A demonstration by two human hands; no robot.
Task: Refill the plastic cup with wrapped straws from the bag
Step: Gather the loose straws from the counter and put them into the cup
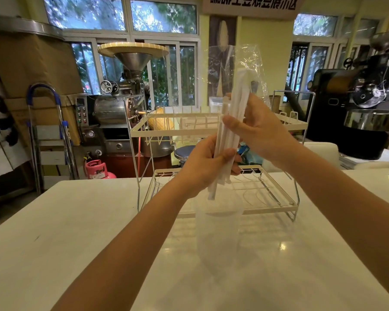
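While both hands' fingers (pixel 228 156) pinch the white paper-wrapped straw bundle (pixel 231 131), keep ends vertical w/ the clear plastic cup (pixel 218 234) rim, then lower.

White glossy tabletop (pixel 76 232) bare left, right and front of the translucent plastic cup (pixel 219 234). White two-tier wire rack (pixel 267 196) stands just behind the cup, blocking the far side. Cup mouth open from above.
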